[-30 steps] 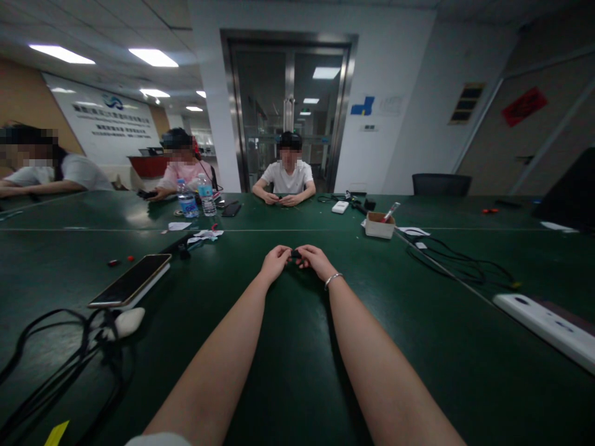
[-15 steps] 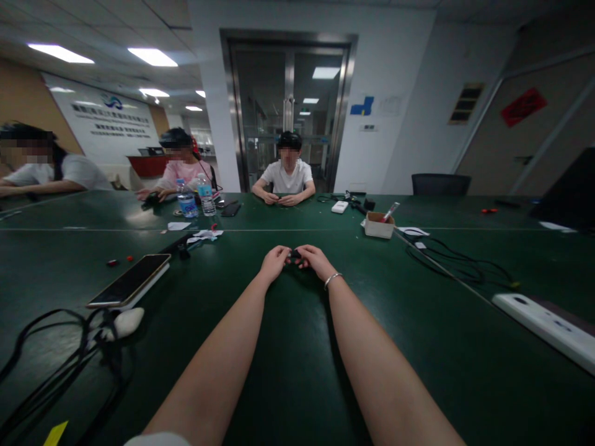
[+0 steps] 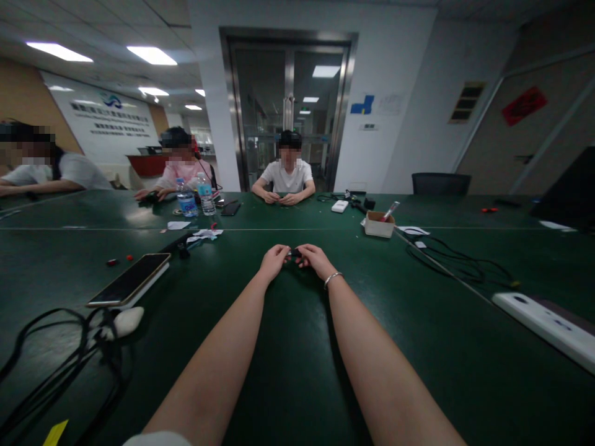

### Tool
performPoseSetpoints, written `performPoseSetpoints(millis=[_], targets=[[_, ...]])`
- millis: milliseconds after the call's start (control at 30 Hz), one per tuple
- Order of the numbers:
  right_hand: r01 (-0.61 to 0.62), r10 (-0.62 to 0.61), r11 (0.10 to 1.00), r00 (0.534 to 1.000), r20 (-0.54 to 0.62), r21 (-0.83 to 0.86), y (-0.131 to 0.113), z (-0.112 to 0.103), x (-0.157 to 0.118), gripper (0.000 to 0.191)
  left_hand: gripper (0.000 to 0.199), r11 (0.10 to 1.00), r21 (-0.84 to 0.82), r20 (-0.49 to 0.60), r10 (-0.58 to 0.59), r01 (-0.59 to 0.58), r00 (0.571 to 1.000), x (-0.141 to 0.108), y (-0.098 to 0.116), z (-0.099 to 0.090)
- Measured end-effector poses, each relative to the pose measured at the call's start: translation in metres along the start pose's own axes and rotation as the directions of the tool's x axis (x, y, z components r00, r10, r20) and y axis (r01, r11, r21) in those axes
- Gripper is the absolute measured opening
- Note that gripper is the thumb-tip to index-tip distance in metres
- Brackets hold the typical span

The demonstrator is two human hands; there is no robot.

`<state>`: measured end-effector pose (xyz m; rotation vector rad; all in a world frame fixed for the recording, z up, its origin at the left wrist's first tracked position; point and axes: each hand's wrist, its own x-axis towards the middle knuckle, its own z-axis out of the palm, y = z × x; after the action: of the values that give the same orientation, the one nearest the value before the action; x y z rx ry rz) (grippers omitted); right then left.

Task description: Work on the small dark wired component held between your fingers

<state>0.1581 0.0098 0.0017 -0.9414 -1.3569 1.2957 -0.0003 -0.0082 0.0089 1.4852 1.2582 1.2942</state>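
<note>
Both my arms reach forward over the dark green table [image 3: 297, 347]. Between my fingertips is a small black object [image 3: 294, 253], too small and too covered for its kind to be told. My left hand [image 3: 274, 261] pinches its left end, where a lighter bit shows. The right end is gripped by my right hand [image 3: 316, 260], with the fingers curled around it. A silver bracelet [image 3: 333, 280] circles my right wrist. The hands are close together, just above or resting on the tabletop; which of these I cannot tell.
To the left lie a phone [image 3: 132, 279] on a white thing, a tangle of black cables [image 3: 69, 347] and paper scraps [image 3: 203, 235]. Two water bottles [image 3: 186, 199] stand farther back. A small box [image 3: 379, 225] and a white power strip [image 3: 543, 328] are on the right. Several people sit around the table.
</note>
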Motion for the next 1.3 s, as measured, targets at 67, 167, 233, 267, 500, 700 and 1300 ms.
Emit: performPoseSetpoints(millis=[67,167,233,267,500,700,1300], targets=[[0.004,-0.004,1.000,1.000,0.004,-0.001,0.000,0.000,0.000,0.015,0.022,1.000,0.004,0.007,-0.003,0.003,1.000,0.000,0.000,0.000],[0.007,-0.007,1.000,1.000,0.005,0.002,0.000,0.001,-0.001,0.013,0.022,1.000,0.013,0.011,-0.002,0.002,1.000,0.000,-0.001,0.000],[0.004,-0.004,1.000,1.000,0.000,0.003,-0.001,0.001,-0.001,0.011,0.025,1.000,0.016,0.020,-0.009,0.008,1.000,0.000,-0.001,0.000],[0.001,-0.001,1.000,1.000,-0.002,0.001,-0.001,0.001,-0.001,0.011,0.026,1.000,0.019,0.023,-0.011,0.010,1.000,0.000,-0.002,-0.001],[0.011,-0.011,1.000,1.000,0.004,-0.009,0.000,0.000,0.000,0.014,0.022,0.998,0.031,0.008,0.062,-0.063,0.998,0.002,-0.006,-0.002],[0.015,-0.015,1.000,1.000,-0.014,-0.010,0.001,0.000,0.000,0.015,0.024,0.997,-0.053,0.004,0.059,-0.059,0.998,0.001,-0.005,-0.002],[0.014,-0.014,0.999,1.000,-0.004,-0.052,0.000,0.001,0.000,0.016,0.025,0.995,-0.082,-0.007,0.054,-0.054,0.999,0.006,-0.013,-0.002]])
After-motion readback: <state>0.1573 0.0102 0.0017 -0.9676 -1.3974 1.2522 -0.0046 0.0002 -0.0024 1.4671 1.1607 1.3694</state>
